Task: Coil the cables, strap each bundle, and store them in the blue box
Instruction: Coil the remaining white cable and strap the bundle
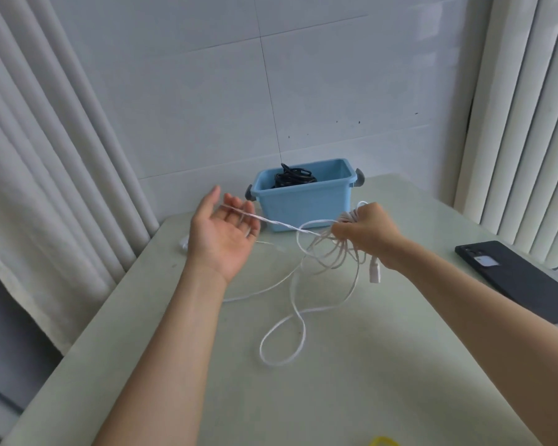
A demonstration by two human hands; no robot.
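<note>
Several loops of thin white cable (279, 223) sat clamped in the right hand's (366, 231) curled fingers. One strand crossed the left hand (223, 233), palm up, fingers loosely spread.

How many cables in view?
2: white cable bunched in the right hand, strung across the left hand; black cable coiled in the blue box, which may hide more.

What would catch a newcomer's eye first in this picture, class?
The white cable sprawls in loops across the middle of the table, its coiled part gripped by the right hand while a strand runs over the open left hand. Behind them, at the table's far edge, stands the blue box with a black cable bundle inside.
</note>
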